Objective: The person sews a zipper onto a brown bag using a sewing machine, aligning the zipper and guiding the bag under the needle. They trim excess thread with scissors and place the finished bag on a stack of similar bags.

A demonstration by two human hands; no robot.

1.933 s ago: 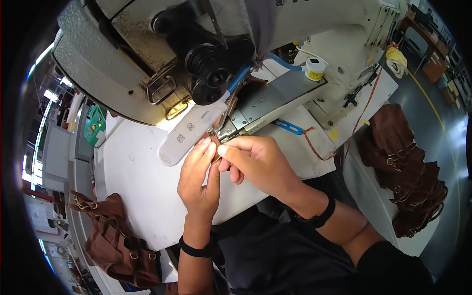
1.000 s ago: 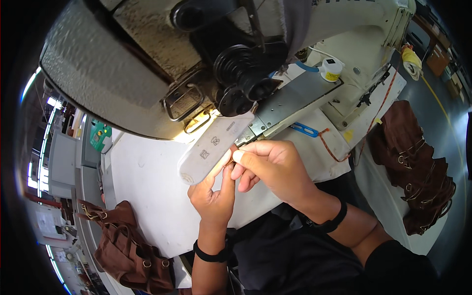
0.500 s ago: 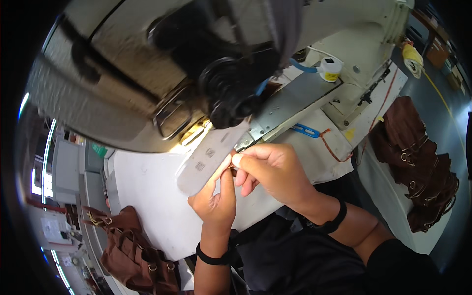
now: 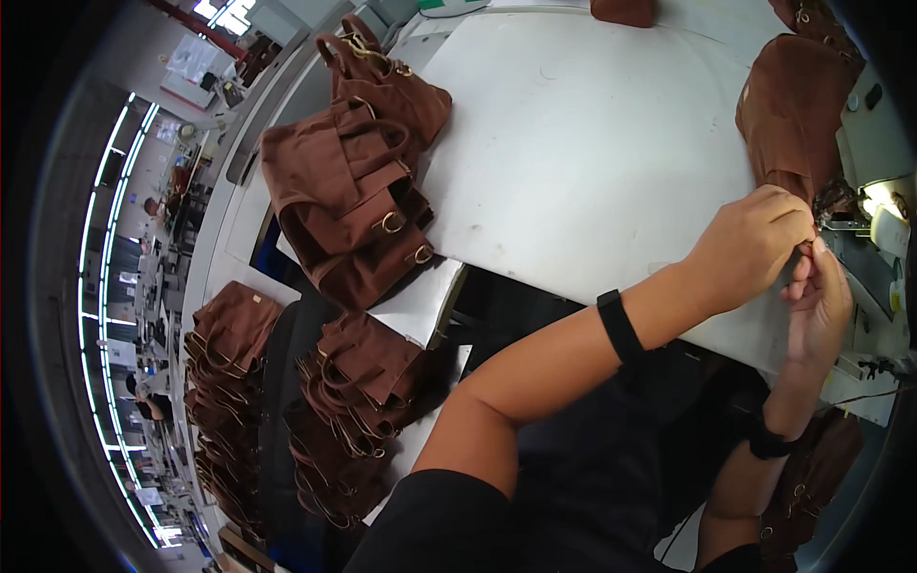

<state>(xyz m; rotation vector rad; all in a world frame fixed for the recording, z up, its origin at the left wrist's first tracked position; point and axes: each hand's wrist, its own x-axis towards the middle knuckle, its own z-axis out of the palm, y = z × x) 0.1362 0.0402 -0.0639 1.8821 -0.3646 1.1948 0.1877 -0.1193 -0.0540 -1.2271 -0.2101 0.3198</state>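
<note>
At the right side, my left hand (image 4: 759,239) reaches across with its fingertips pinched together. My right hand (image 4: 820,301) meets it there, thumb and finger closed at the same spot. Whatever lies between the fingertips is small, brownish and mostly hidden, so I cannot make it out. Just beyond the fingers, a brown bag (image 4: 788,115) lies on the white tabletop (image 4: 592,162), its near end by the sewing machine's lit needle area (image 4: 881,202). Only part of the machine shows at the right rim.
Brown handbags with gold rings (image 4: 330,181) are heaped at the table's left edge. More brown bags (image 4: 368,368) lie stacked below them, with another pile (image 4: 229,382) farther left. A brown piece (image 4: 623,11) sits at the far edge. Another bag (image 4: 812,468) is at the lower right.
The view has swung left, so the hands and machine now appear at the right and the bag piles show. Both hands stay together with pinched fingertips.
</note>
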